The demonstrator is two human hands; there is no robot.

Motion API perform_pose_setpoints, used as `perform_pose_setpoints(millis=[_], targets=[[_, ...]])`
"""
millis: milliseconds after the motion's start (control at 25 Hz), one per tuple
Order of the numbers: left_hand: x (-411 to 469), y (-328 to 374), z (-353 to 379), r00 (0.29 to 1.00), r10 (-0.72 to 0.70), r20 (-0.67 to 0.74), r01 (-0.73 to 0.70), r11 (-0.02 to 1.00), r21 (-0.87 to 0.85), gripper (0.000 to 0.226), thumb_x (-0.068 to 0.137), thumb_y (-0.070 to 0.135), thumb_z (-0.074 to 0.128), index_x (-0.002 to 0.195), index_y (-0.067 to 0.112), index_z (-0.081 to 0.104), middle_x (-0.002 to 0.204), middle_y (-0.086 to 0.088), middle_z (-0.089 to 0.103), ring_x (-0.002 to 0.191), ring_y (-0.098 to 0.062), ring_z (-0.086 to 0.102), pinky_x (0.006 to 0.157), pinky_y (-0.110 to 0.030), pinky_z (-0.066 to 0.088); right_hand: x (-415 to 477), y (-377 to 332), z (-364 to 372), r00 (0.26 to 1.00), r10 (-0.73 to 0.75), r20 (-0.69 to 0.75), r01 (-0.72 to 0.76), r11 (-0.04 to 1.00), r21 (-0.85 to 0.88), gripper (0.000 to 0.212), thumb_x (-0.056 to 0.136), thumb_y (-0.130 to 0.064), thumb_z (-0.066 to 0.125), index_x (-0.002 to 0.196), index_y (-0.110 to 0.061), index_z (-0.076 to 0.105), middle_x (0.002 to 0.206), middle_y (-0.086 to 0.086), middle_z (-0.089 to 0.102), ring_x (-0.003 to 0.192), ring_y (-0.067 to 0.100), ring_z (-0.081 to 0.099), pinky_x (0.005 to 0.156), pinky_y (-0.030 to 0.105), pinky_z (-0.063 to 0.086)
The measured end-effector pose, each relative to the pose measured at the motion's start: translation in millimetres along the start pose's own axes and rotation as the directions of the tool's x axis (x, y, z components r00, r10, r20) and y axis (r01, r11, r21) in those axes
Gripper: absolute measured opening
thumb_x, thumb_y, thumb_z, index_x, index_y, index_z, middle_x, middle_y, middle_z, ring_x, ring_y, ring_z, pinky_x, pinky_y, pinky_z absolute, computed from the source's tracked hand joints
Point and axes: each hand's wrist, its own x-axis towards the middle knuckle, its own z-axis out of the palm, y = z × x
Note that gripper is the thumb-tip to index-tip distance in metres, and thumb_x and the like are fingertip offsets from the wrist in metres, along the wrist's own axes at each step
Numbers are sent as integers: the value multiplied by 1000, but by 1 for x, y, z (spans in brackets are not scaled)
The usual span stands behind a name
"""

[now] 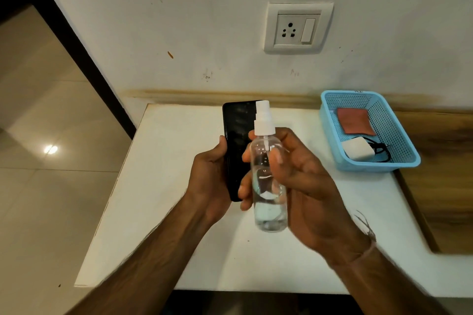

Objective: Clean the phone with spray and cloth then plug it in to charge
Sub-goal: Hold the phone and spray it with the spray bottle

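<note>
The person stands at a white counter set against the wall, both hands raised over it and close together. The left hand grips a black phone by its lower half, thumb along the left edge, the dark screen facing up and the top end pointing at the wall. The right hand is wrapped round a clear bottle, fingertips showing on its left side and the thumb laid across the near side. The bottle stands almost upright in front of the phone's right edge and hides part of it; whether the two touch I cannot tell. There is clear liquid inside, and the white spray cap rises above the hand. A thin band circles the right wrist. Off to the right, on the counter near the wall, sits a blue basket. In it a reddish-brown cloth lies flat at the far end, a white charger lies at the near end, and a black cable is bunched just beside the charger. On the wall above, a little right of the phone, is a white socket with a switch at its right. Left of the counter a glossy tiled floor catches a spot of light
</note>
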Motion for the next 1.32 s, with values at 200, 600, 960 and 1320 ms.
perform_pose_setpoints(millis=[200, 600, 960, 1320], targets=[[2, -3, -3, 998, -33, -56, 33, 999, -6, 51, 104, 49, 40, 133, 15, 64, 129, -12, 70, 118, -35, 67, 100, -50, 51, 19, -2, -36, 867, -425, -260, 35, 573, -819, 59, 88, -29, 67, 135, -46, 35, 101, -23, 57, 70, 18, 64, 56, 26, 58], [11, -10, -10, 999, -29, -42, 29, 999, -14, 48, 103, 49, 41, 129, 18, 67, 125, -9, 72, 116, -34, 68, 104, -53, 50, 31, 16, -64, 837, -541, -84, 37, 210, -977, 67, 92, -24, 60, 146, -41, 24, 131, -2, 57, 61, 4, 59, 68, 27, 60], [12, -12, -11, 999, -27, -24, 26, 999, -24, 47, 102, 49, 42, 128, 19, 67, 124, -8, 72, 114, -34, 69, 96, -49, 55, 33, 14, -62, 795, -599, -100, 13, 181, -983, 59, 90, -23, 62, 138, -35, 30, 130, -3, 55, 104, 18, 63, 95, 28, 53], [13, -13, -10, 1000, -13, -6, 12, 1000, -9, 48, 102, 49, 41, 129, 19, 67, 124, -8, 72, 113, -33, 70, 99, -51, 54, 31, 22, -49, 808, -583, -83, -111, -12, -994, 52, 92, -18, 58, 140, -24, 38, 101, 7, 60, 71, 16, 57, 65, 31, 56]])
